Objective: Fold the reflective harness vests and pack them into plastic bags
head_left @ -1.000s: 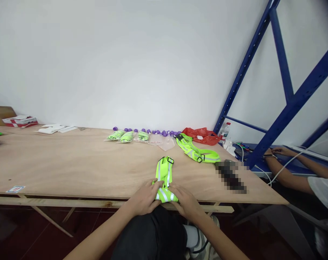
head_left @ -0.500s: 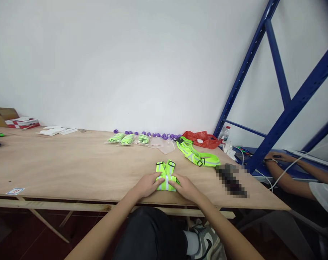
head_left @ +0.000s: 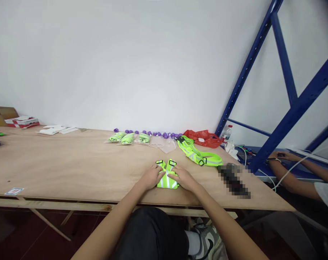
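A neon-yellow reflective strap vest, folded into a small bundle with silver stripes, lies on the table in front of me. Two black buckles show at its far end. My left hand grips its left side, thumb on top and fingers curled along the edge. From the other side, my right hand holds it the same way, with its thumb over the upper face. Parts of the fingers are hidden by the hands. Beyond my right hand, an unfolded reflective vest with buckles lies loosely looped.
Along the wall sit bagged vests, clear plastic bags, purple rings and a red plastic bag. A pixelated dark item lies at right. A blue metal frame stands beside another person's arms.
The near part of the vest has been folded over towards its buckles; diagonal stripes now face up. Both hands have shifted slightly away from me. The view has turned a little.
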{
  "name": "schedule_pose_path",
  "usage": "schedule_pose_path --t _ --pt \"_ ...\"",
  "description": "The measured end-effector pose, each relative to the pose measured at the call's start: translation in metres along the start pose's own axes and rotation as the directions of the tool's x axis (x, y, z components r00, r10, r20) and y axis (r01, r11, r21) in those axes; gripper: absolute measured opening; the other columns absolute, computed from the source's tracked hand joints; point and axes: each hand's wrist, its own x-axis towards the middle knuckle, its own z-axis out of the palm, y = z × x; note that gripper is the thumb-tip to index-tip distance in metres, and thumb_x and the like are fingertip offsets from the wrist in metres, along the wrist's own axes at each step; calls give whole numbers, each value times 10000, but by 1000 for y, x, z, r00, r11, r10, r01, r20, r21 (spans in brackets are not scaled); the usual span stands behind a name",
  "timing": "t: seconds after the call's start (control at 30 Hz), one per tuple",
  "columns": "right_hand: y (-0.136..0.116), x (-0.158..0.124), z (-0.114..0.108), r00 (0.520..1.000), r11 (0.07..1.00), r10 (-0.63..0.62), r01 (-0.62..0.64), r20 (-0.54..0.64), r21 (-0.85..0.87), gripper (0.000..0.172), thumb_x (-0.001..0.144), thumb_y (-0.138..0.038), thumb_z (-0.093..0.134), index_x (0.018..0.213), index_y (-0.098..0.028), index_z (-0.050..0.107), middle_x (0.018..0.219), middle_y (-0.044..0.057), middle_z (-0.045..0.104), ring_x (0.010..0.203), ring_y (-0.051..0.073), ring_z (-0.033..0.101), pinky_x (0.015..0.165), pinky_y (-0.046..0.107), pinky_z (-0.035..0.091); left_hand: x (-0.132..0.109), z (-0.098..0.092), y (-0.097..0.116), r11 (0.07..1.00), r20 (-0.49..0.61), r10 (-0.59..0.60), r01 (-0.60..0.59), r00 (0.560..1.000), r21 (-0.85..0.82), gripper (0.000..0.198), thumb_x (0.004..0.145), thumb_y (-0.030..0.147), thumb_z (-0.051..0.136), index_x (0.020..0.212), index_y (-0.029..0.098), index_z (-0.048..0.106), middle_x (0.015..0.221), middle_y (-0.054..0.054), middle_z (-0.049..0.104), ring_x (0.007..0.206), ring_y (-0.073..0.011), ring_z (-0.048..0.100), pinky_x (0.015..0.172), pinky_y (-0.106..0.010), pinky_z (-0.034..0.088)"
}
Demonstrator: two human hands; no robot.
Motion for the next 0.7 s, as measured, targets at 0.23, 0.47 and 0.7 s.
schedule_pose_path --t 0.23,0.47,0.7 --pt "0 -4 6 989 999 -32 26 -145 -43 421 958 -476 552 1266 -192 589 1285 146 607 1220 280 562 1043 435 449 -1 12 -4 992 -124 -67 53 990 -112 401 999 439 459 1282 177 566 1276 -121 627 1176 -266 569 1030 -405 435" --pt "6 -3 10 998 997 -23 18 -64 -72 484 997 -510 450 1312 -194 638 1354 135 638 1354 313 494 1122 510 386 4 10 -8 1000 -35 -23 23 999 -7 426 1028 421 383 1246 214 684 1314 -95 649 1261 -260 537 1095 -431 386" --pt "5 -2 10 999 996 17 -13 -34 92 526 991 -543 436 1323 -188 637 1378 140 625 1297 293 563 1114 499 405 11 1 3 989 48 -112 107 993 102 480 999 536 386 1159 264 747 1338 -134 591 1195 -345 553 1031 -538 407"
